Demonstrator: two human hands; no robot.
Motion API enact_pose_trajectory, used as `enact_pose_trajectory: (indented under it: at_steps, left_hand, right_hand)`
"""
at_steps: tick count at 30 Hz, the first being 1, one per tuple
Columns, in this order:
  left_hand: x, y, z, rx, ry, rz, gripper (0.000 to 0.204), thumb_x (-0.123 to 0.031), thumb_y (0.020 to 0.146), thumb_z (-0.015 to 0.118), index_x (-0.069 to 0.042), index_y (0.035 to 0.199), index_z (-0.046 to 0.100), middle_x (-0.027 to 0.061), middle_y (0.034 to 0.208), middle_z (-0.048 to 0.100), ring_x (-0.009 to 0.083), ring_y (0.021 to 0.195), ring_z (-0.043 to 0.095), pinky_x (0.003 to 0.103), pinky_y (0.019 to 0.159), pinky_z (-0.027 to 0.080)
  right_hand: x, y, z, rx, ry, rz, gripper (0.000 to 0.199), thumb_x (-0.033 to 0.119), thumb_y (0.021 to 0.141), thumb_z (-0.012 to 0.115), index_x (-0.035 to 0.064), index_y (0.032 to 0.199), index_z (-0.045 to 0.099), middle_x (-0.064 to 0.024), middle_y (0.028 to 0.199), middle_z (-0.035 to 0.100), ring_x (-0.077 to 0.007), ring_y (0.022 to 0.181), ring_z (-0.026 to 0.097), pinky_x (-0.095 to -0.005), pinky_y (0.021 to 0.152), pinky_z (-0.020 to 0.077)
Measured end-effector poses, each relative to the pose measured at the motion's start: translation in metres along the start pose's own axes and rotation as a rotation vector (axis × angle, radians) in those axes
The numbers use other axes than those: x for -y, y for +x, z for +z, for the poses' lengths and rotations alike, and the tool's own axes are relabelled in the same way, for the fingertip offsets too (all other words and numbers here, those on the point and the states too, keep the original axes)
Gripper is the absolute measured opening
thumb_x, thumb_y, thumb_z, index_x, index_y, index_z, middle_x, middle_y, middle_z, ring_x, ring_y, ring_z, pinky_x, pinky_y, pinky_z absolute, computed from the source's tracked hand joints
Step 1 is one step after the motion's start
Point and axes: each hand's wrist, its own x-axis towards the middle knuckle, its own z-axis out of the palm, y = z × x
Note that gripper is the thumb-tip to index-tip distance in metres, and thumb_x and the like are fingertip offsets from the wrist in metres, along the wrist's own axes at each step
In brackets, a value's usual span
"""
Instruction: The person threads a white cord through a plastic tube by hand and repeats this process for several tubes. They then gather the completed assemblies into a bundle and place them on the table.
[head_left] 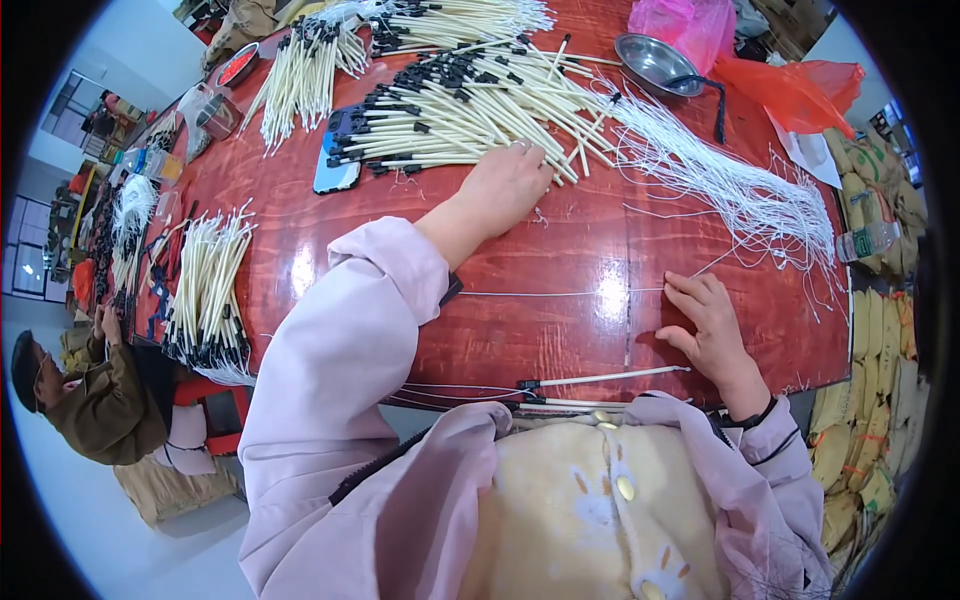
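Observation:
Across the table, my left hand (507,187) lies on the near edge of a large pile of cream-coloured sticks with black ends (450,115). Its fingers curl down together round stick ends, and the fingertips are hidden. My right hand (708,330) rests on the right part of the table, fingers stretched out and thumb apart. A thin white string (560,293) runs straight from beside my left sleeve to its fingertips, which touch it. Beyond that hand a large bundle of white strings (730,190) spreads out. Close to my body lies a single stick with a black end (600,378).
More stick bundles stand on the red table (350,340), one at left (210,275). A phone (337,165), a metal bowl (658,65) and a red plastic bag (800,90) lie at the back. Another person (100,390) sits at far left. Stacked sacks (870,390) stand at right.

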Motion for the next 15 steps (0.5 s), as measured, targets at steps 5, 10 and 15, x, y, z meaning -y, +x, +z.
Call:
enact_pose_trajectory:
  at_steps: [5, 10, 15]
  left_hand:
    - [-0.005, -0.004, -0.026, -0.071, 0.036, 0.079, 0.012, -0.011, 0.086, 0.062, -0.01, 0.097, 0.066, 0.0084, 0.097, 0.064, 0.0282, 0.095, 0.065, 0.043, 0.077, 0.054]
    - [-0.02, -0.056, -0.086, -0.177, -0.279, -0.198, 0.018, -0.005, 0.085, 0.063, -0.009, 0.101, 0.07, 0.0131, 0.094, 0.064, 0.036, 0.088, 0.065, 0.044, 0.075, 0.052]
    - [-0.022, -0.16, -0.094, -0.056, -0.401, -0.538, 0.015, -0.002, 0.089, 0.066, -0.004, 0.103, 0.072, 0.017, 0.094, 0.065, 0.039, 0.088, 0.065, 0.045, 0.076, 0.052]
  right_hand:
    - [-0.002, 0.0, 0.004, -0.023, 0.027, -0.022, 0.06, 0.035, 0.075, 0.084, -0.0012, 0.12, 0.068, -0.0134, 0.135, 0.064, -0.0359, 0.113, 0.057, -0.0446, 0.099, 0.0471]
    - [-0.005, -0.003, 0.002, -0.03, 0.065, 0.011, 0.059, 0.035, 0.075, 0.084, -0.0015, 0.119, 0.068, -0.0133, 0.133, 0.065, -0.0363, 0.113, 0.057, -0.0444, 0.099, 0.0471]
    - [-0.008, 0.001, 0.002, -0.016, 0.083, 0.011, 0.059, 0.034, 0.075, 0.084, -0.0018, 0.119, 0.069, -0.0129, 0.134, 0.065, -0.036, 0.115, 0.056, -0.0441, 0.101, 0.0461]
